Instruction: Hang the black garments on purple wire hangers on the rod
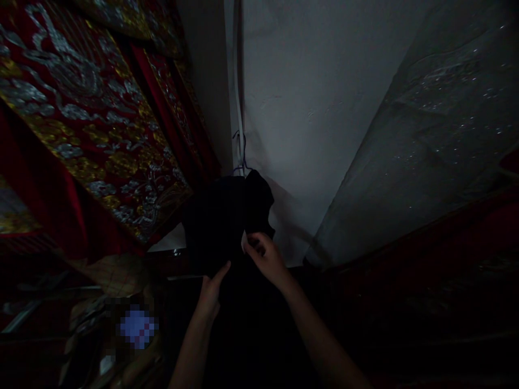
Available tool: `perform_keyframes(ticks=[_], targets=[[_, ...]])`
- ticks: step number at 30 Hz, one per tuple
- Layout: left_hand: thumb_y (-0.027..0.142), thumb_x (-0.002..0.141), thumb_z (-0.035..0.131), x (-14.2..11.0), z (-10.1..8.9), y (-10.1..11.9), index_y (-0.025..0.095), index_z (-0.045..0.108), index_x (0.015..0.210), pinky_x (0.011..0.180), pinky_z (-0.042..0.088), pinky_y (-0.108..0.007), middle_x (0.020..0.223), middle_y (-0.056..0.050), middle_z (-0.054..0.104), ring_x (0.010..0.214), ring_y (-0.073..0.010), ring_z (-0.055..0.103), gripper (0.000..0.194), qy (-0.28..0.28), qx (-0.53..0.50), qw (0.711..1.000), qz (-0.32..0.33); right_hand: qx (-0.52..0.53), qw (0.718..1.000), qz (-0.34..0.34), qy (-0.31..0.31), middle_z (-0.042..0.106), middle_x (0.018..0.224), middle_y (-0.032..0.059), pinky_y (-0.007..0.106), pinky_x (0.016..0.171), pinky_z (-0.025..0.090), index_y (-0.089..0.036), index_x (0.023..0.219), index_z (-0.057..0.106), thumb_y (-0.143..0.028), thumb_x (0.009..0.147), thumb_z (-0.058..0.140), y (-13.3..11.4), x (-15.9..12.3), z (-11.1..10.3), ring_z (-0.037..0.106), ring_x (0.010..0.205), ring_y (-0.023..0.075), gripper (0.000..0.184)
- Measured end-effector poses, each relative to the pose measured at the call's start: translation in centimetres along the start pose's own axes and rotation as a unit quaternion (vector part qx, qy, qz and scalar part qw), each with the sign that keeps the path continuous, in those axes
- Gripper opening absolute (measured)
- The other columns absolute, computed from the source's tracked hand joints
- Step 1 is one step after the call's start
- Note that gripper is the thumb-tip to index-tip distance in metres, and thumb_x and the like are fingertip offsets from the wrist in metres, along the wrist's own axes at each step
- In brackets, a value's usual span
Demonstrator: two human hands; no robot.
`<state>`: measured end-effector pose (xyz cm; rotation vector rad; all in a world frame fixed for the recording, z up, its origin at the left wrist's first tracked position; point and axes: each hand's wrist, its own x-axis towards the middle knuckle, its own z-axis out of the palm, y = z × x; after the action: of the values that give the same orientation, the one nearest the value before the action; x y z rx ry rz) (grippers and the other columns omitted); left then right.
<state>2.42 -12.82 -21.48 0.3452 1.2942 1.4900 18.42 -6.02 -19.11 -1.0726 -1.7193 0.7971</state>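
Observation:
A black garment (214, 221) hangs from a thin purple hanger (245, 166), its folds lost in the dark. My left hand (212, 289) grips the garment low on its left side, thumb laid over the front and the other fingers mostly hidden. On the right, my right hand (261, 251) has its fingers curled in a pinch at the garment's edge, where a small pale patch shows by the fingertips. The hanger hooks onto a white cord or strip (238, 81) running down the wall.
Red cloth with gold and silver embroidery (101, 108) hangs on the left. Behind the garment stands a pale wall (308, 97); clear plastic sheeting (446, 119) covers its right part. Lower left, a pixelated blue patch (138, 327) lies among dim clutter. The room is very dark.

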Motion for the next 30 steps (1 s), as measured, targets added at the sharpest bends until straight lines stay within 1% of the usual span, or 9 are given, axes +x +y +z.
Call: perform_keyframes(ticks=[3,7,12,17,20,23,27,28,30], targets=[[0.017,0.078,0.080,-0.3,-0.1,-0.1,0.019,0.065,0.116,0.106,0.051,-0.046,0.119,-0.009,0.074,0.111,-0.0260,0.070,0.041,-0.001,0.003,1.000,-0.011,0.070,0.994,0.023,-0.076,0.066,0.078,0.0005,0.026,0.065,0.045,-0.020,0.091,0.061,-0.036,0.088,0.061,-0.8,0.4,1.6,0.061,0.071,0.0146,0.016],[0.019,0.078,0.080,-0.6,-0.5,0.0,0.019,0.064,0.119,0.107,0.050,-0.047,0.119,-0.010,0.073,0.111,-0.0263,0.070,0.044,-0.009,0.013,1.000,-0.002,0.136,0.989,0.004,-0.058,0.059,0.071,-0.0020,0.025,0.064,0.043,-0.020,0.081,0.056,-0.042,0.087,0.061,-2.7,2.3,1.1,0.057,0.067,0.0137,0.024],[0.019,0.077,0.081,-1.2,-0.8,0.5,0.019,0.063,0.121,0.106,0.052,-0.046,0.120,-0.011,0.073,0.111,-0.0266,0.070,0.047,-0.010,0.005,0.999,-0.032,0.073,0.994,-0.046,0.062,0.060,0.074,-0.0007,0.024,0.065,0.041,-0.020,0.084,0.059,-0.041,0.094,0.051,-2.7,4.5,1.3,0.057,0.069,0.0142,0.025],[0.019,0.074,0.082,-1.1,-1.2,0.9,0.018,0.064,0.117,0.104,0.052,-0.046,0.121,-0.012,0.072,0.113,-0.0274,0.069,0.047,-0.004,0.020,0.999,-0.028,-0.066,0.997,-0.036,-0.035,0.067,0.075,-0.0001,0.024,0.063,0.040,-0.022,0.096,0.065,-0.032,0.095,0.049,-1.9,3.2,2.4,0.063,0.067,0.0155,0.018],[0.024,0.074,0.082,-0.4,-1.5,0.7,0.019,0.062,0.120,0.105,0.051,-0.046,0.124,-0.012,0.069,0.116,-0.0275,0.066,0.050,0.000,0.045,0.998,0.040,-0.158,0.983,-0.026,-0.089,0.071,0.077,0.0023,0.025,0.064,0.040,-0.024,0.096,0.068,-0.028,0.097,0.047,-1.9,1.1,2.2,0.068,0.070,0.0178,0.021],[0.030,0.072,0.083,0.5,-1.8,0.1,0.019,0.056,0.124,0.106,0.048,-0.048,0.126,-0.012,0.063,0.118,-0.0287,0.062,0.060,0.052,0.119,0.971,0.203,-0.136,0.987,-0.001,-0.083,0.073,0.082,0.0052,0.027,0.070,0.045,-0.022,0.094,0.068,-0.034,0.101,0.042,-1.5,-1.0,1.1,0.070,0.078,0.0200,0.029],[0.038,0.069,0.083,0.0,-1.8,-2.1,0.021,0.046,0.130,0.112,0.038,-0.050,0.134,-0.012,0.049,0.127,-0.0301,0.050,0.073,0.191,0.212,0.838,0.466,-0.044,0.998,0.044,-0.019,0.073,0.105,0.0092,0.035,0.087,0.050,-0.021,0.110,0.066,-0.042,0.096,0.052,-0.9,-4.0,-0.2,0.069,0.099,0.0239,0.028],[0.037,0.072,0.080,-0.5,-1.5,-2.9,0.021,0.047,0.128,0.113,0.036,-0.050,0.133,-0.011,0.049,0.128,-0.0295,0.048,0.067,0.179,0.228,0.822,0.491,-0.027,0.998,0.052,-0.011,0.073,0.108,0.0094,0.037,0.090,0.051,-0.021,0.112,0.066,-0.040,0.092,0.057,-1.0,-4.8,-0.2,0.068,0.102,0.0247,0.029],[0.033,0.079,0.074,-1.7,-0.9,-4.7,0.022,0.051,0.122,0.112,0.037,-0.046,0.128,-0.011,0.053,0.126,-0.0278,0.050,0.050,0.083,0.256,0.833,0.484,0.006,0.998,0.058,-0.010,0.072,0.112,0.0090,0.040,0.093,0.051,-0.023,0.116,0.065,-0.033,0.088,0.062,-1.3,-6.2,0.1,0.068,0.105,0.0252,0.031]])
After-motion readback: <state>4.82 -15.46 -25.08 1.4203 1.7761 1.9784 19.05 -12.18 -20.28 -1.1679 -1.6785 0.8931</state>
